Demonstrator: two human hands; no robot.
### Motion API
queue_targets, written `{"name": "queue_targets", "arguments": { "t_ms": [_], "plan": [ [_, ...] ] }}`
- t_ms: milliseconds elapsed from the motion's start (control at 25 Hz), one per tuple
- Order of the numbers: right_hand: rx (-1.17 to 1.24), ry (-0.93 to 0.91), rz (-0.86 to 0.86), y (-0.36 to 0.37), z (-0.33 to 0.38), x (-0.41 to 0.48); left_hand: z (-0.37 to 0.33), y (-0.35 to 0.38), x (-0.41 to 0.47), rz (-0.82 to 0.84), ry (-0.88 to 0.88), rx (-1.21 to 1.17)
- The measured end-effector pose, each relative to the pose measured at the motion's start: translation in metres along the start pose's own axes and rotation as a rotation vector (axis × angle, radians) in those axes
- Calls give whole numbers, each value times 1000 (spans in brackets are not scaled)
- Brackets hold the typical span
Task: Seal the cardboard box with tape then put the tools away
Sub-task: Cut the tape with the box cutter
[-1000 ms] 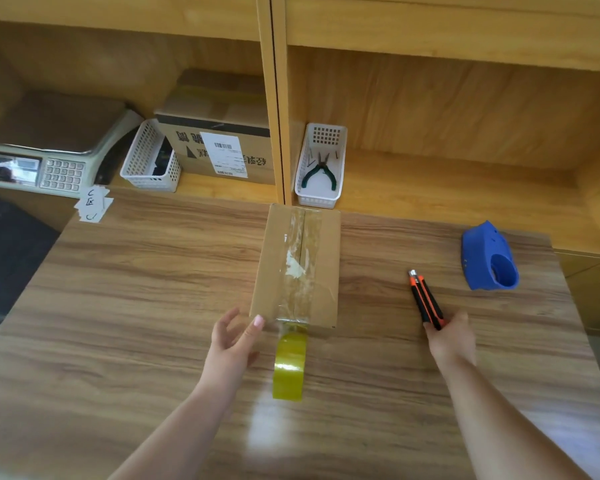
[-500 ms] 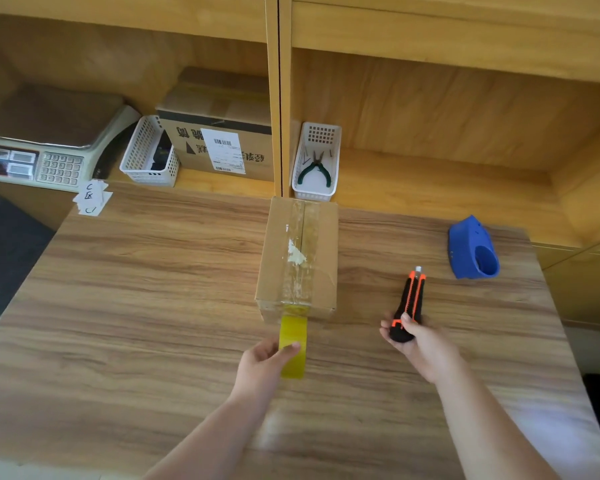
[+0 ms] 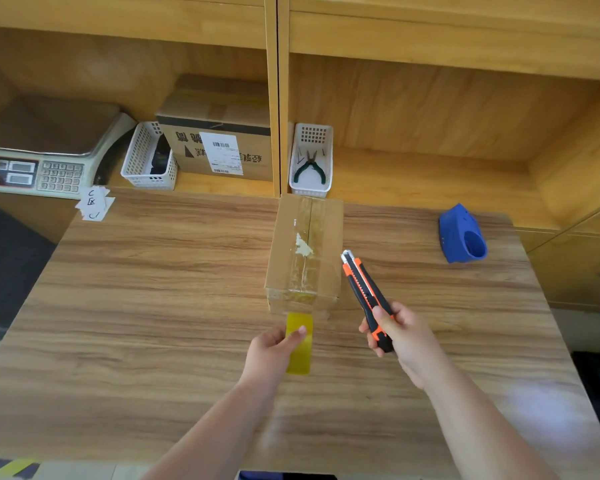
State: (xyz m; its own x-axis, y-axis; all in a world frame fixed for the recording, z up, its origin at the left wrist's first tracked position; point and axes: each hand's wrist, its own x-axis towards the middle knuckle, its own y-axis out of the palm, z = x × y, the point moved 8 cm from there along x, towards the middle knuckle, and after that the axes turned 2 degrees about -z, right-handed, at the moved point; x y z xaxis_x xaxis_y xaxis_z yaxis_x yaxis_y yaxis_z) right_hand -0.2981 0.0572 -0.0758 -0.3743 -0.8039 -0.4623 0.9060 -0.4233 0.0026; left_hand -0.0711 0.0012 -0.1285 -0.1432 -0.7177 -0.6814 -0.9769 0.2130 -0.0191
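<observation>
A small cardboard box (image 3: 328, 251) stands mid-table with clear tape running along its top seam and down its near face. A yellow tape roll (image 3: 300, 342) stands on edge just in front of the box, its strip still joined to the box. My left hand (image 3: 274, 351) grips the roll from the left side. My right hand (image 3: 404, 336) holds an orange and black utility knife (image 3: 364, 289) raised to the right of the box, its tip pointing away from me. A blue tape dispenser (image 3: 461, 237) lies at the far right of the table.
The wooden table (image 3: 153, 306) meets a shelf unit at the back. There, a white basket (image 3: 310, 188) holds pliers, a second white basket (image 3: 146, 161) sits beside a labelled carton (image 3: 219, 147), and a scale (image 3: 39, 157) stands far left. Paper slips (image 3: 94, 204) lie at the table's corner.
My right hand picked the knife up off the table and brought it left toward the box. My left hand moved from the box's corner onto the tape roll.
</observation>
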Motion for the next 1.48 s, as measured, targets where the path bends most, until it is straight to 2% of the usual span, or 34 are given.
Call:
{"name": "queue_targets", "arguments": {
  "t_ms": [160, 280, 520, 600, 840, 1000, 1120, 1240, 1360, 1480],
  "plan": [
    [-111, 55, -128, -3, -9, -7, -4, -1, -2, 10, 0, -8],
    [-82, 116, -213, -3, -14, -12, -4, -3, -3, 12, 5, 19],
    [28, 58, -94, 59, 4, 1, -4, -2, -3, 41, 27, 67],
    [40, 35, -105, 69, 11, 9, -3, -3, 0, 47, 34, 93],
    [14, 20, -203, 71, 13, 17, 2, 1, 13, 26, -6, 164],
    [19, 10, -229, 73, 14, 16, 21, -1, 25, 3, -172, 202],
    [17, 3, -212, 72, 17, 16, 21, -3, 26, -3, -171, 247],
    [-10, -13, -135, 63, 22, 15, 27, -2, 19, 44, -181, 127],
    [-255, -154, -87, 35, 36, 10, 32, -2, 8, 97, -250, -35],
    [-888, -384, -61, 8, 54, -8, 33, -1, -4, 131, -273, -83]
  ]
}}
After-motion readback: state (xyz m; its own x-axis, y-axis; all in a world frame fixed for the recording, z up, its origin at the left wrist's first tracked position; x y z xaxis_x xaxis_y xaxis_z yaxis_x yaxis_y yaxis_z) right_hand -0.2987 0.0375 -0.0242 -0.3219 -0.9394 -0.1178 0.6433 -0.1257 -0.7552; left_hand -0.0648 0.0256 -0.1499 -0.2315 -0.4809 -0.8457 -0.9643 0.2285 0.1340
